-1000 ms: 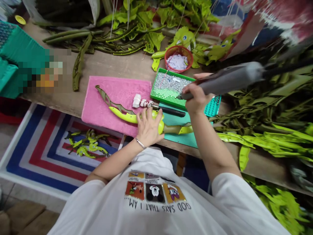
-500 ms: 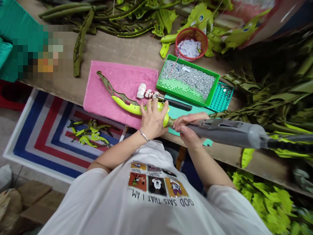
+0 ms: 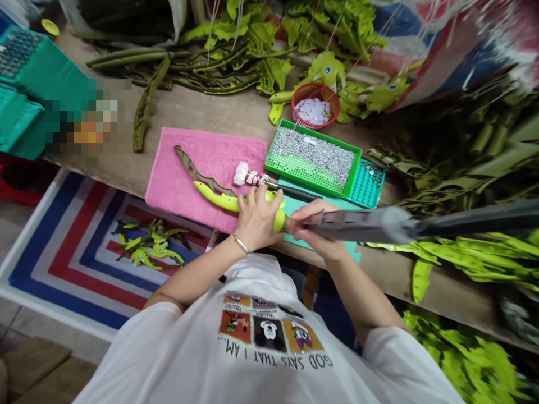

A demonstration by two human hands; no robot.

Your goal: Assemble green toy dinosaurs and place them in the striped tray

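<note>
My left hand [image 3: 255, 217] presses down on a lime-green and olive plastic toy part [image 3: 213, 191] that lies across a pink towel [image 3: 197, 168]. My right hand [image 3: 314, 224] is wrapped round a grey powered screwdriver [image 3: 362, 224], its tip against the toy part's right end beside my left hand. A green tray of small silver screws [image 3: 314, 154] sits just beyond, with a black-handled tool [image 3: 295, 192] and small white pieces [image 3: 246, 175] in front of it.
A red basket of white bits [image 3: 315, 105] stands behind the tray. Piles of green plastic toy parts [image 3: 252, 56] cover the back and right of the wooden bench [image 3: 202, 112]. More parts lie in a striped box [image 3: 84, 247] on the floor, and teal trays [image 3: 25, 84] sit far left.
My right hand brought the screwdriver down from the screw tray to the toy part's right end and holds it there. My left hand stayed on the part.
</note>
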